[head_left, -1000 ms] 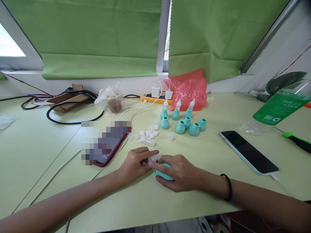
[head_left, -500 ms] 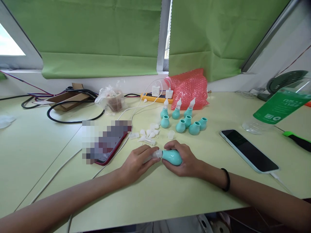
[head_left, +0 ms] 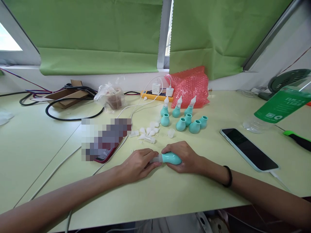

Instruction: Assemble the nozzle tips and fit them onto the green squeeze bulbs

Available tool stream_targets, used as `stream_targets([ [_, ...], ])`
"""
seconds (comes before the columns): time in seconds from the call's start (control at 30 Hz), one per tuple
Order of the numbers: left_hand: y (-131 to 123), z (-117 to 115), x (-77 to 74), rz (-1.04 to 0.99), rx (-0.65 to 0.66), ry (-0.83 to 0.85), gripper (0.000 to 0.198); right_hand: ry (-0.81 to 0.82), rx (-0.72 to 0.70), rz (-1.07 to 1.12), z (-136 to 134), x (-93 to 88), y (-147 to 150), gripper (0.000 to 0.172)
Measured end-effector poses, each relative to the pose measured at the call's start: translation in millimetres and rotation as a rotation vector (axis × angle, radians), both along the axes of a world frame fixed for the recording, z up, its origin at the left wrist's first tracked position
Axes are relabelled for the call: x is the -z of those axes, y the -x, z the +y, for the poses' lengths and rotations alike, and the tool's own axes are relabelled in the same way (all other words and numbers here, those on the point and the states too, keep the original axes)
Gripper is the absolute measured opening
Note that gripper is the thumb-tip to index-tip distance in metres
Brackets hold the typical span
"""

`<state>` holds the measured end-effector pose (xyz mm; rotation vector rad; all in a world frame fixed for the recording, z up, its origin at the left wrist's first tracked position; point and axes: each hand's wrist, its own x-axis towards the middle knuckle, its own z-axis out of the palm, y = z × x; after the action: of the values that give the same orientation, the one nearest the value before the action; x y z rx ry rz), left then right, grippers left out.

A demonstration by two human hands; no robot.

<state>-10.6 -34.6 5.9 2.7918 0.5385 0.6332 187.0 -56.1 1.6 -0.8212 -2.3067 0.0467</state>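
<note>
My right hand (head_left: 187, 156) is wrapped round a teal rubber bulb (head_left: 172, 158), which lies on its side with its mouth to the left. My left hand (head_left: 137, 164) pinches a translucent plastic nozzle (head_left: 158, 158). The nozzle's end meets the mouth of the bulb; how deep it sits I cannot tell, and my fingers cover its left part. Beyond my hands lie loose translucent plastic pieces (head_left: 148, 138) and a small clear cup-shaped piece (head_left: 171, 133). Several open teal bulbs (head_left: 181, 124) stand behind them, with three nozzle-fitted bulbs (head_left: 176, 112) farther back.
A red-cased phone (head_left: 107, 156) lies at the left, and a pale-cased phone (head_left: 250, 149) charges at the right. Farther back are a yellow power strip (head_left: 150, 96), pink bubble wrap (head_left: 190, 90) and a bagged tape roll (head_left: 114, 98). A green-labelled bottle (head_left: 279, 105) leans at the right.
The nozzle and bulb have come closer and into line, with the nozzle's end now snug against the bulb's mouth. Both hands keep their holds. The camera has shifted slightly.
</note>
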Motion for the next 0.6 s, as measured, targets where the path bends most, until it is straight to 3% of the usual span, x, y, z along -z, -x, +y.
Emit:
stream_targets([
  [0.07,0,0,1.9,-0.041,0.01,-0.071,0.019,0.091,0.015,0.038,-2,-1.7,3,0.019],
  [0.2,-1,-2,5.8,-0.104,-0.028,-0.254,0.016,0.425,0.057,0.164,-3,-4.7,9,0.02],
  [0.33,-4,-5,6.3,-0.097,-0.028,-0.409,0.014,0.661,0.011,0.196,-2,-11.1,11,0.023],
  [0.5,-3,-6,2.3,-0.104,0.012,-0.46,0.018,0.903,-0.029,0.231,-2,-19.5,9,0.031],
  [0.6,-1,-4,1.2,-0.135,0.051,-0.409,0.023,0.917,-0.098,0.253,-3,-18.5,8,0.029],
])
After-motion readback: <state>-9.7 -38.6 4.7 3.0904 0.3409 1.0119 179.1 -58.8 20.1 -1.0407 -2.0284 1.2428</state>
